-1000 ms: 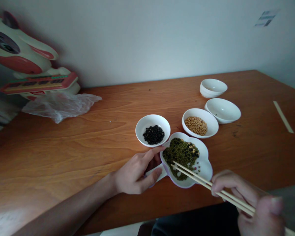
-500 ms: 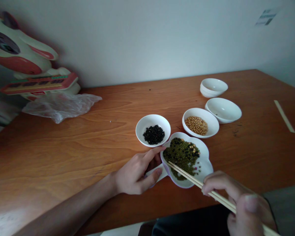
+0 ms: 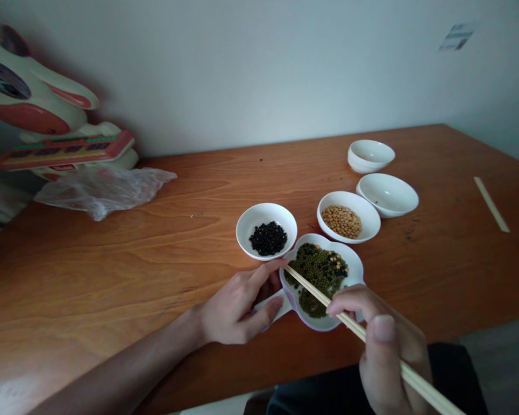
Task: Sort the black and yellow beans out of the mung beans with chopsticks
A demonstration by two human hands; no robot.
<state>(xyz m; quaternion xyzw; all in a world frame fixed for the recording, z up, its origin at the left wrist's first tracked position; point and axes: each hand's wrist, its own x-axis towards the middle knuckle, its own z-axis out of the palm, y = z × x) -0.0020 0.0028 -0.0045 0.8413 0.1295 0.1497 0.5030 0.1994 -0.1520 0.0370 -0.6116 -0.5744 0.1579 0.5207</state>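
Note:
A white flower-shaped dish [image 3: 353, 265] with a handle stands near the table's front edge. Green beans [image 3: 315, 275] fill much of it, with some black and yellow ones mixed in at the far right. My left hand [image 3: 242, 305] is closed around the handle, thumb along it and index fingertip at the rim. My right hand [image 3: 384, 351] grips a pair of pale chopsticks [image 3: 313, 291], whose tips lie at the dish's left rim by my left index finger. Whether the tips pinch a bean is too small to tell. A white bowl [image 3: 245, 227] of black beans [image 3: 268, 238] stands just behind the dish.
Right of it, a bowl [image 3: 372, 223] holds yellow beans [image 3: 341, 221]. Behind stand another white bowl [image 3: 389, 193] and some stacked white bowls [image 3: 371, 157]. A pale strip [image 3: 492, 204] lies far right. A toy keyboard [image 3: 69, 153] and a clear plastic bag [image 3: 108, 187] occupy the left.
My right hand has moved left and forward over the dish, bringing the chopstick tips from the beans to the left rim. My left hand stays at the handle. The view has shifted slightly.

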